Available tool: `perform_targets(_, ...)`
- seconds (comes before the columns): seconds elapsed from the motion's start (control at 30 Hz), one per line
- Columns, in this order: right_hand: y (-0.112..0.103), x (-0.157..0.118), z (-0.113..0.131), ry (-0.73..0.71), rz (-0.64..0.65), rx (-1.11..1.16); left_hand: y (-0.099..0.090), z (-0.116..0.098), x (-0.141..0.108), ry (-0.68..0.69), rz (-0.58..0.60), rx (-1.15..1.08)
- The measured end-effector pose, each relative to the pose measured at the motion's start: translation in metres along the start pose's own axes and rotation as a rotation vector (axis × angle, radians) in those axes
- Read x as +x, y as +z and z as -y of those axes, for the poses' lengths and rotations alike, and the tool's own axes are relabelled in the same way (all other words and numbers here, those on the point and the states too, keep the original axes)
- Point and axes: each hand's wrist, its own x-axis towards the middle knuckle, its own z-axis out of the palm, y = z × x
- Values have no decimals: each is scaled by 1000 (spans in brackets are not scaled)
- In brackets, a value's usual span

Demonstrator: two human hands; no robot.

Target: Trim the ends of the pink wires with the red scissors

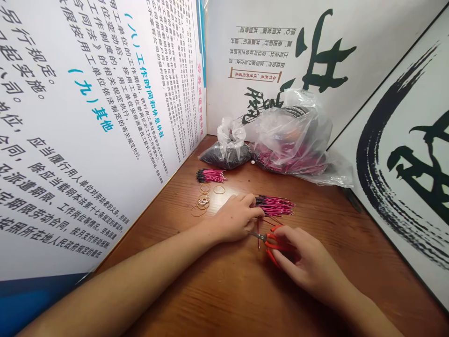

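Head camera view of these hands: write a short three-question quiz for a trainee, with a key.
1. True or false: the right hand holds the red-handled scissors.
2. What lies loose on the wooden table to the left of the left hand?
A) rubber bands
B) coins
C) screws
3. Fill in the blank: the bundle of pink wires beside the left hand has ____ tips.

Key: 1 true; 2 A; 3 black.
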Motion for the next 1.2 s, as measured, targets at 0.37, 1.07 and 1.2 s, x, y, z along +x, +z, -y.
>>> perform_targets(0.37, 10, 7, -15, 161, -105, 214, -1, 0, 1, -3, -40, -76)
perform_targets(1.07, 9, 6, -10, 85, -193, 222, -2, -5, 10, -441, -173, -1556)
perform_targets(1.2, 0, 4, -18, 105, -158, 215, 2, -8, 11, -464, -294, -1480)
